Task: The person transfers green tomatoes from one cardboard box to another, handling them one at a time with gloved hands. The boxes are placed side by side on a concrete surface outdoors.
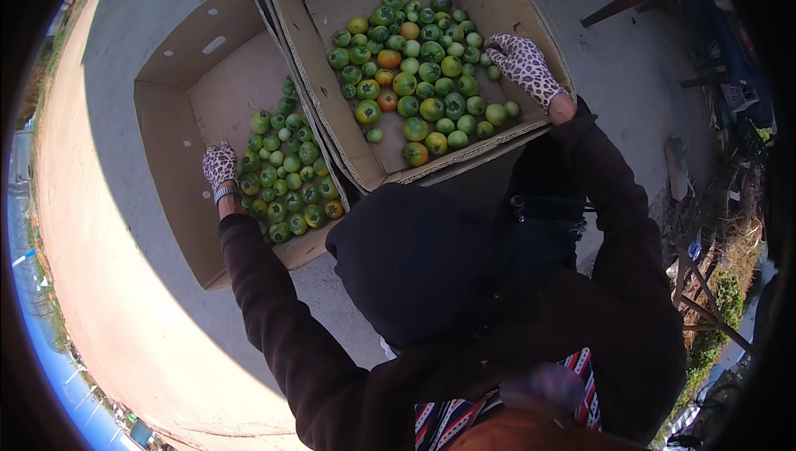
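Observation:
Two cardboard boxes hold loose tomatoes, mostly green with several turning orange. In the right box (404,174), my right hand (519,65), in a leopard-print glove, reaches over the near right wall. Its bent fingertips are beside the right edge of the tomatoes (429,72). My left hand (220,164) wears a matching glove, with a metal-banded watch (226,192) at the wrist. It is inside the left box (171,121), by the left edge of the smaller tomato group (289,165). Whether either hand grips a tomato is hidden by the gloved fingers.
The boxes stand side by side, close together, on shaded concrete ground (149,22). Sunlit ground (124,277) lies to the left. Wooden legs (622,3) and a broken block (676,168) are at the right. A dark hood (410,264) covers part of the near view.

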The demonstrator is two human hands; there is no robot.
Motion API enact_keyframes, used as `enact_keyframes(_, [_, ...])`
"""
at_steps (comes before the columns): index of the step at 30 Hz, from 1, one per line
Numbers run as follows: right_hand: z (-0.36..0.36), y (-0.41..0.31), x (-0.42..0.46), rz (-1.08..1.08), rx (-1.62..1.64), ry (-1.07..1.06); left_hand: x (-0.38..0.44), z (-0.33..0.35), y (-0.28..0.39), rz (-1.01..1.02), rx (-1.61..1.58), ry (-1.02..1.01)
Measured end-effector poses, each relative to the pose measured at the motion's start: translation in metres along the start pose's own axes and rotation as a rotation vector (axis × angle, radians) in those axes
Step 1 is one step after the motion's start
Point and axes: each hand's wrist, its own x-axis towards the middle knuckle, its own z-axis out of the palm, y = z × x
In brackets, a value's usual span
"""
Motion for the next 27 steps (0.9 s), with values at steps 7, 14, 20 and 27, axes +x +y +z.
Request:
enact_keyframes(7, [0.008, 0.015, 0.015, 0.002, -0.290, -0.254, -0.046, -0.086, 0.162, 0.349, -0.803, 0.401])
enact_keyframes(14, [0.052, 0.015, 0.021, -0.543, -0.899, -0.421, -0.136, -0.099, 0.257, 0.805, -0.617, 0.326])
enact_keyframes(20, [0.074, 0.051, 0.030, -0.632, -0.954, -0.375, -0.134, -0.089, 0.255, 0.816, -0.630, 0.057])
enact_keyframes(27, [0.015, -0.016, 0.022, -0.332, -0.583, -0.297, -0.135, -0.083, 0.255, 0.801, -0.669, 0.029])
